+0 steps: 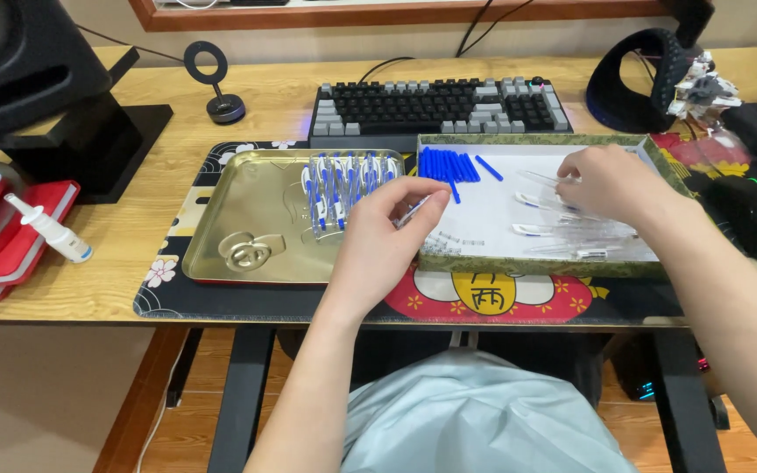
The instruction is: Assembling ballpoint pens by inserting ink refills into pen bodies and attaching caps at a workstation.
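Two hands over the desk (pixel 221 96), mid-frame. Left hand (pixel 387 219) sits at the seam between the gold tray (pixel 247 219) and the white-lined box (pixel 492 219); its fingers (pixel 413 194) are pinched tight on a clear pen (pixel 413 210) with a blue tip, held tilted above the box's left edge. Right hand (pixel 611 180) is over the right part of the box, palm down, fingers curled onto the clear barrels (pixel 571 229) lying there; can't tell whether it actually grips one.

Box contents: blue refills (pixel 449 165) bunched at upper left, one lying apart just to their right; clear barrels scattered right of centre; small springs (pixel 449 241) near the lower left wall, too small to make out well.

Tray: row of finished pens (pixel 343 188), white and blue, lined side by side in its upper right part, just left of the left hand. Embossed round mark at the tray's lower left.

Tray and box both rest on a patterned mat (pixel 484 302). Keyboard (pixel 440 105) right behind them, top centre. Red cases (pixel 10 236) and a small white bottle (pixel 50 229) at the left edge, well apart. Headset (pixel 633 88) upper right.
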